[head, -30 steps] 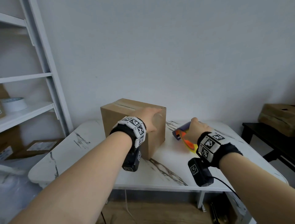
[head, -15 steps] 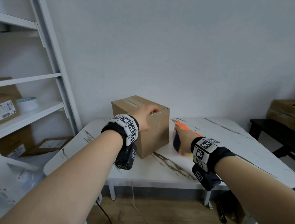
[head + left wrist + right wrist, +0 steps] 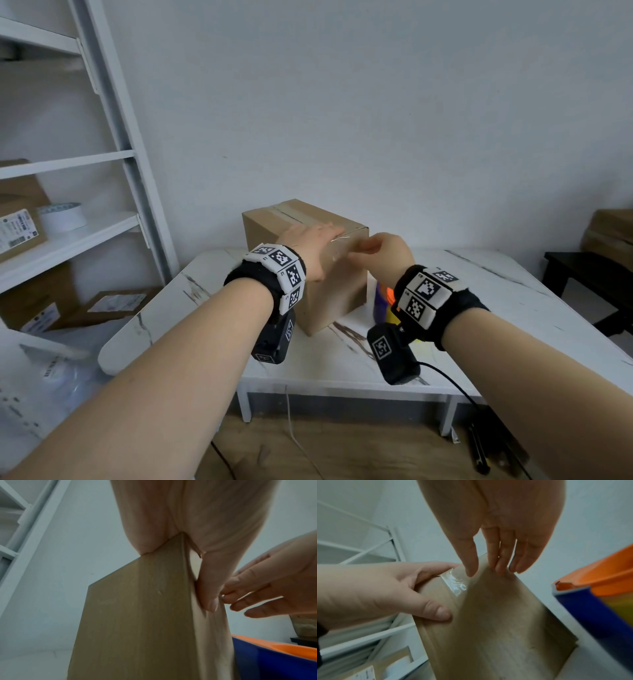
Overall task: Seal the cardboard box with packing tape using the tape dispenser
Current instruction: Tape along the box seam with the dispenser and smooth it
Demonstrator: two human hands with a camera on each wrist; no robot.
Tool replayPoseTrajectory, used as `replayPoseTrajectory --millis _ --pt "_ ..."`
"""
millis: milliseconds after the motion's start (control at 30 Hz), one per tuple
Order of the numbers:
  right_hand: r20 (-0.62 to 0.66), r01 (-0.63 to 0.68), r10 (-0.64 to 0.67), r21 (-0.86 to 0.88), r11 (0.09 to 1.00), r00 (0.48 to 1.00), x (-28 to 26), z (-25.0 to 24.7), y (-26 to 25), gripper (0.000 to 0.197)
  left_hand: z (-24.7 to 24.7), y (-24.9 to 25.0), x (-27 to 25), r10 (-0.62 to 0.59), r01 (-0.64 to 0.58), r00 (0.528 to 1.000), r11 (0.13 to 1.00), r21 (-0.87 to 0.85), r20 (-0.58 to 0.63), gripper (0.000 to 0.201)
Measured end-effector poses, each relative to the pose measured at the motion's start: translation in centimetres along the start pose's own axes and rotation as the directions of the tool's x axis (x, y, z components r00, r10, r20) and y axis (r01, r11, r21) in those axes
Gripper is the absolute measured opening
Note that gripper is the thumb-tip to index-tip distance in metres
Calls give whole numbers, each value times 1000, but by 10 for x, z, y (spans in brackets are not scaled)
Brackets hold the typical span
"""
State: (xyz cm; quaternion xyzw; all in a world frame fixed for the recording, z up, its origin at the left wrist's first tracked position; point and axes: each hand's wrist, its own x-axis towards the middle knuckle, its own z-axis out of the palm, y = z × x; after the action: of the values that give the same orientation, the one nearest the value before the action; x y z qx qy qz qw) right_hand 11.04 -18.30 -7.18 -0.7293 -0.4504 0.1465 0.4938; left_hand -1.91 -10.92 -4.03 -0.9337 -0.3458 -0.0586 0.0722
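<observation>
A brown cardboard box (image 3: 335, 291) stands on the white marble table (image 3: 479, 325), with clear tape (image 3: 291, 214) along its top seam. My left hand (image 3: 310, 245) lies on the box's near top corner, its thumb (image 3: 436, 611) pressed flat against the side. My right hand (image 3: 380, 253) is at the same top edge; its straight fingertips (image 3: 500, 568) touch the side beside a shiny end of clear tape (image 3: 455, 584). The blue and orange tape dispenser (image 3: 382, 301) stands on the table just right of the box, partly hidden by my right wrist. Neither hand touches it.
A white shelf unit (image 3: 68, 240) at the left holds a tape roll (image 3: 61, 216) and boxes. More cardboard boxes (image 3: 102, 305) lie on the floor below it. A dark bench (image 3: 582, 274) with boxes (image 3: 613, 236) stands at the right. A wall is close behind the table.
My right hand let go of the tape dispenser, which now stands beside the box, and rose to the box's top edge. My left hand stayed on the box.
</observation>
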Motion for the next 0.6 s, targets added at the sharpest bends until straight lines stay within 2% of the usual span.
replayPoseTrajectory --millis 167,467,600 --pt "30 -38 33 205 978 999 8 7 4 18 -1 2 1 -20 20 1000 1000 2 13 89" --pt "132 -88 49 306 948 990 13 6 8 21 0 3 0 -28 28 1000 1000 -3 13 88" --pt "219 -95 14 361 928 976 9 -3 4 20 -1 4 0 -30 30 999 1000 -8 18 89"
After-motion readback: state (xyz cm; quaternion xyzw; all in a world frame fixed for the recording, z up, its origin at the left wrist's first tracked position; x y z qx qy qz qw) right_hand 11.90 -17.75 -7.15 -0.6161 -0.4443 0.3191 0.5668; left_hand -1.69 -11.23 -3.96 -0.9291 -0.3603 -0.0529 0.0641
